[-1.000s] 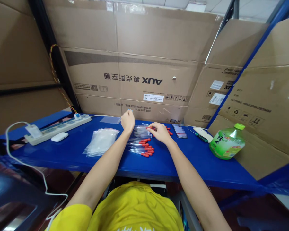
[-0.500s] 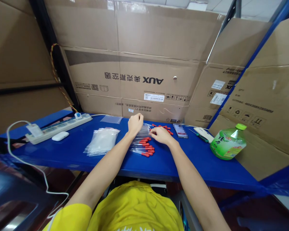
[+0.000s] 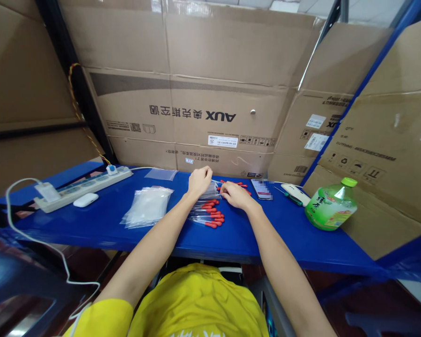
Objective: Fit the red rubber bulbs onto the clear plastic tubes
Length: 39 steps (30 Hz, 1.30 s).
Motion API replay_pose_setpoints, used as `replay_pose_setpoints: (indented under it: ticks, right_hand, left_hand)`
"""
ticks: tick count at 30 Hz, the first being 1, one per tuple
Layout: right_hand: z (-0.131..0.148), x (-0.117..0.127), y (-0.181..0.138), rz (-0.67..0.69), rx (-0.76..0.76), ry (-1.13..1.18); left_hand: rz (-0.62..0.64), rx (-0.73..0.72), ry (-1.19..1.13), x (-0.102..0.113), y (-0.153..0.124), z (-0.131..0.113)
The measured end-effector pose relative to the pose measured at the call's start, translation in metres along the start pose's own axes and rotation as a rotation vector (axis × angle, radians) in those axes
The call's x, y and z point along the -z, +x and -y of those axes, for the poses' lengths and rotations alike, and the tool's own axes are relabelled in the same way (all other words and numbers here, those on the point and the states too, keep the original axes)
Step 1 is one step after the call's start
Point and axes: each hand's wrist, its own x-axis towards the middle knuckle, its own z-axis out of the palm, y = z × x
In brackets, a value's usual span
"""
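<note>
Brown cardboard (image 3: 210, 51) stands behind a flat blue bench (image 3: 284, 238). On the bench, the left hand (image 3: 199, 181) curls over thin, clear tubes with red bulb ends (image 3: 209, 214); the right hand (image 3: 235, 195) bends beside them. I cannot tell what either grip has. A soft pinch should keep the tubes straight. Big black letters (image 3: 220, 116) on the cardboard say "AUX", upside down.
</note>
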Motion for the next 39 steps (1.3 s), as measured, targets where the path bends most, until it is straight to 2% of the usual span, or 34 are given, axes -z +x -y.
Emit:
replay_pose_setpoints:
  ticks: [3, 6, 9, 11, 16, 19, 21, 25, 28, 30, 33, 39]
  right_hand:
    - [-0.005, 0.004, 0.003, -0.178, 0.004, 0.115]
    - [-0.007, 0.010, 0.005, -0.331, -0.016, 0.220]
    - [-0.007, 0.013, 0.006, -0.423, -0.055, 0.270]
    - [-0.007, 0.014, 0.006, -0.450, -0.090, 0.263]
    - [-0.019, 0.024, 0.001, -0.482, -0.235, 0.154]
    - [-0.033, 0.032, -0.006, -0.545, -0.408, 0.053]
    - [-0.042, 0.036, -0.012, -0.529, -0.531, -0.004]
    - [-0.052, 0.031, -0.017, -0.314, -0.661, -0.055]
    - [-0.055, 0.022, -0.015, -0.154, -0.641, -0.072]
    - [-0.056, 0.017, -0.014, -0.101, -0.626, -0.089]
    - [-0.057, 0.012, -0.012, -0.133, -0.626, -0.119]
    - [-0.055, 0.013, -0.012, -0.330, -0.697, -0.098]
  left_hand:
    - [0.006, -0.039, 0.013, 0.003, 0.000, 0.000]
    - [0.049, -0.220, -0.016, 0.003, -0.001, -0.001]
    - [0.171, -0.451, -0.090, -0.004, -0.001, -0.002]
    - [0.274, -0.514, -0.128, -0.009, -0.002, -0.004]
    - [0.340, -0.392, -0.123, -0.015, -0.006, -0.005]
    - [0.353, -0.335, -0.115, -0.013, -0.007, -0.005]
    - [0.346, -0.325, -0.119, -0.013, -0.008, -0.005]
    - [0.321, -0.324, -0.154, -0.014, -0.008, -0.007]
    - [0.314, -0.323, -0.156, -0.014, -0.008, -0.009]
    - [0.318, -0.317, -0.144, -0.013, -0.008, -0.011]
    - [0.325, -0.315, -0.132, -0.011, -0.008, -0.012]
    - [0.304, -0.308, -0.121, -0.008, -0.008, -0.014]
